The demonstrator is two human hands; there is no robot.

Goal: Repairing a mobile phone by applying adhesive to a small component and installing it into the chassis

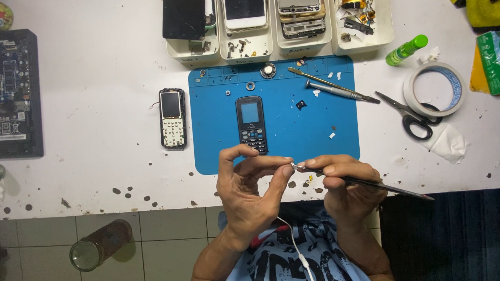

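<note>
Left hand (247, 186) raised over near edge of white worktop (96, 96), thumb and forefinger pinched together on a tiny part, too small to identify. Right hand (345, 185) clamped on slim metal tweezers (370, 184), tip meeting the left fingertips (286, 170) just off the front edge of blue mat (317, 120).

On mat: black keypad phone (251, 124) lying face up, just beyond the left hand; screwdriver (340, 91) and metal pry tool (318, 79) near the far right corner; small screws and white scraps scattered about.

Left of mat: opened phone (172, 118) with screen and bare keypad board showing.

Far edge: row of white trays (275, 44) holding phone parts.

Right side: scissors (409, 115) touching roll of white tape (436, 89), green bottle (406, 50) near.

Far left: open laptop underside (10, 93).

Below the worktop, on tiled floor: glass jar (99, 245).

White cable (299, 250) hanging down over printed shirt.
</note>
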